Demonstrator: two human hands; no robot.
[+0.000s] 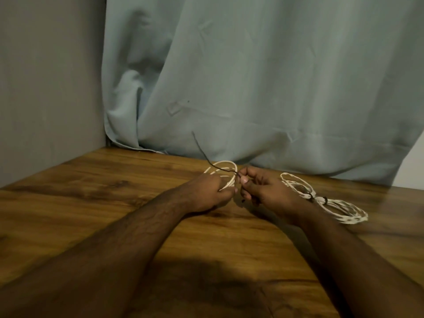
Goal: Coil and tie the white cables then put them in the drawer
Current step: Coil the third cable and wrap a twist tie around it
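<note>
Now left hand (212,191) grips coil (223,173); right hand (263,191) pinches tie (202,148), just right of it.

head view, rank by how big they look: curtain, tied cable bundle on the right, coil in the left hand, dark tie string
1. curtain
2. tied cable bundle
3. coil in the left hand, partly hidden, so unsure
4. dark tie string, pinched by the right hand

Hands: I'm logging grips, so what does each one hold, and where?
Left hand grips the white cable coil at its near side; right hand pinches the dark tie near the coil.
</note>
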